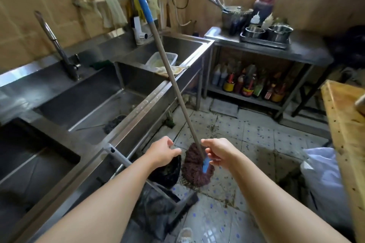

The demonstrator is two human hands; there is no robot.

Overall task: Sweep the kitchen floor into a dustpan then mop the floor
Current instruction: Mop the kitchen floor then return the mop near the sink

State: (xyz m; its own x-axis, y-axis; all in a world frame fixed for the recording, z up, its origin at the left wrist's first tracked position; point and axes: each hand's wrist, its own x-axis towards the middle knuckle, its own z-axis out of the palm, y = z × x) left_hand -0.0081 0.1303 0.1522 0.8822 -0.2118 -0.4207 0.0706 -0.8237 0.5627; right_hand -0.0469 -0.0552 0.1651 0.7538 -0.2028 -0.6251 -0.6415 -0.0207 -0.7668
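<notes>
So it looks like the mop step is just starting: the mop (197, 165) leans on the sink (150, 102) edge beside the dustpan (167, 201), both the left hand (162, 154) and right hand (219, 153) loosely curled, holding nothing, so next is probably gripping that handle.

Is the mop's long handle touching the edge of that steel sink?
Touching. In the head view the mop handle leans on the sink's front rim, crossing it with no visible gap.

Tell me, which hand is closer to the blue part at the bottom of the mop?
Right. The right hand is right beside the mop's blue part; the left hand is across the mop head.
</notes>
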